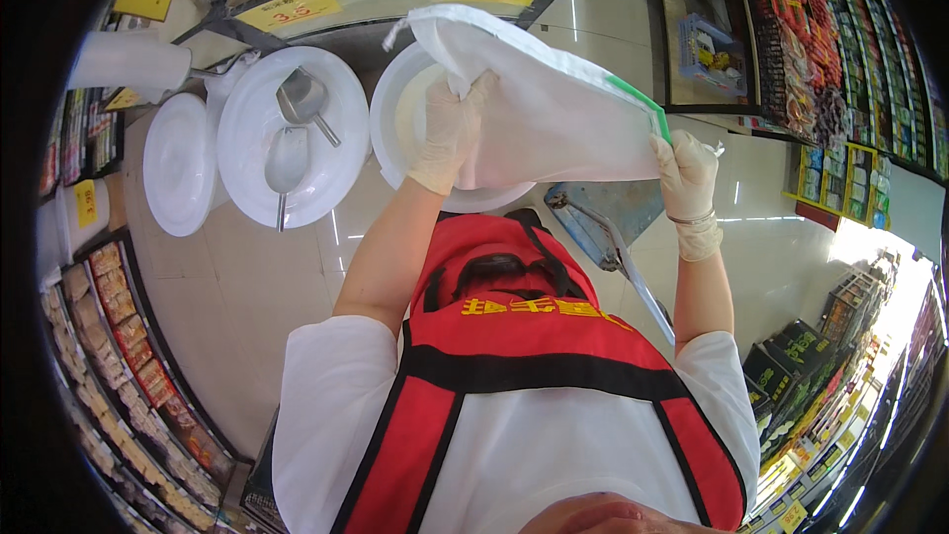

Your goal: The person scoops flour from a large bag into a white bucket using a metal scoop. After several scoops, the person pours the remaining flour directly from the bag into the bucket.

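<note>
A white woven sack (pixel 563 119) with a green strip along its edge is stretched between my two gloved hands. My left hand (pixel 454 130) grips the gathered cloth over a white round tub (pixel 393 119), whose pale contents show in part. At the other end, my right hand (pixel 686 170) pinches the corner by the green strip. The sack hides much of the tub. Left of the tub is a large white basin or lid (pixel 341 96), on which lie two metal scoops, one upper (pixel 302 96) and one lower (pixel 287 163).
Another white round lid or basin (pixel 174 163) is at the left. A framed bin (pixel 378 11) with yellow price tags runs along the top. A blue metal platform (pixel 630 208) with a handle bar is near my right forearm. Packed shelves line both sides.
</note>
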{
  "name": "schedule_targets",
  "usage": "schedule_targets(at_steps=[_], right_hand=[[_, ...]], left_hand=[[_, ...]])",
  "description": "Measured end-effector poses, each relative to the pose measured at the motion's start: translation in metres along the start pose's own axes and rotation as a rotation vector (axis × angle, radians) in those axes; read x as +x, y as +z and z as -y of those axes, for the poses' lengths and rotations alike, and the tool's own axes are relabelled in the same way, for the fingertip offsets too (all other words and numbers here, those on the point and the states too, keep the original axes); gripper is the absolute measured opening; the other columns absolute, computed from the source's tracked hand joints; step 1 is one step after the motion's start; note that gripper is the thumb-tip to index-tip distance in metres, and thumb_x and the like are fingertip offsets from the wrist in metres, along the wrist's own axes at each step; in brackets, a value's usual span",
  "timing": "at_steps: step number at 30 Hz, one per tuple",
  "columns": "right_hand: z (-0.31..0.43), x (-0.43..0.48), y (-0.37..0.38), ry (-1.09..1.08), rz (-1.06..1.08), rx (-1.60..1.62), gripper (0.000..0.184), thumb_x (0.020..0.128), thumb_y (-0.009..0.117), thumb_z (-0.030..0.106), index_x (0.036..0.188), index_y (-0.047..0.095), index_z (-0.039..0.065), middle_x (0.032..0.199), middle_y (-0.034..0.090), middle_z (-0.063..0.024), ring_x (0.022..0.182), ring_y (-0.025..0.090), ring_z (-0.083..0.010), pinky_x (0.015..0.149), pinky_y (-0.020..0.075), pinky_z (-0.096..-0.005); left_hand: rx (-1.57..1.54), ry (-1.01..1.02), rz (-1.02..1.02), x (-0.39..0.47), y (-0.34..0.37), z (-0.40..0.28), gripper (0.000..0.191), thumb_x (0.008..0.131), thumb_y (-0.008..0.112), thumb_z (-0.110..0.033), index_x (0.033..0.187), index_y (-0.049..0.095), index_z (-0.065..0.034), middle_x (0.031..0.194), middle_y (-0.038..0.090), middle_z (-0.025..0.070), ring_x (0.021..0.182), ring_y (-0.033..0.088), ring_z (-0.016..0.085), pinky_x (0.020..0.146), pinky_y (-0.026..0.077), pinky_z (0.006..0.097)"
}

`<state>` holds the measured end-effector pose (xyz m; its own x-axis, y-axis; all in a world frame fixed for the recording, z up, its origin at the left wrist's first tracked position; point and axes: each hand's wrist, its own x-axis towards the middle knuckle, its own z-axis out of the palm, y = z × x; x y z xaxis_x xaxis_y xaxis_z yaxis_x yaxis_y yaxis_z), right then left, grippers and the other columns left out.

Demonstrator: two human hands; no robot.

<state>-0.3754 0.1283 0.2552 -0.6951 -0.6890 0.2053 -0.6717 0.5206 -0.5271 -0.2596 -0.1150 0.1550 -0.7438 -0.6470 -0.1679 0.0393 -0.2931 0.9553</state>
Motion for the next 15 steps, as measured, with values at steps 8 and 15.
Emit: schedule_targets(at_steps=[8,15], right_hand=[[-0.065,-0.104,-0.018,0.180,-0.400,-0.049,0.062,0.078,0.073,0.027,0.125,0.044,0.000,0.123,0.043,-0.0162,0.115,0.041,-0.0273,0.101,0.0325,-0.0388],[-0.137,-0.139,0.077,0.394,-0.269,0.761,0.073,0.076,0.071,0.010,0.138,0.034,-0.003,0.144,0.032,-0.0118,0.130,0.034,-0.0207,0.107,0.0286,-0.0342]], left_hand=[[-0.002,0.001,-0.136,0.011,0.005,0.004,0.024,0.087,0.065,-0.022,0.101,0.065,-0.0017,0.091,0.066,0.0014,0.081,0.057,0.011,0.075,0.044,0.0274],[0.086,0.101,-0.129,0.017,0.004,0.003,0.030,0.088,0.064,-0.022,0.108,0.062,-0.0002,0.101,0.065,0.0040,0.090,0.057,0.013,0.081,0.044,0.0285]])
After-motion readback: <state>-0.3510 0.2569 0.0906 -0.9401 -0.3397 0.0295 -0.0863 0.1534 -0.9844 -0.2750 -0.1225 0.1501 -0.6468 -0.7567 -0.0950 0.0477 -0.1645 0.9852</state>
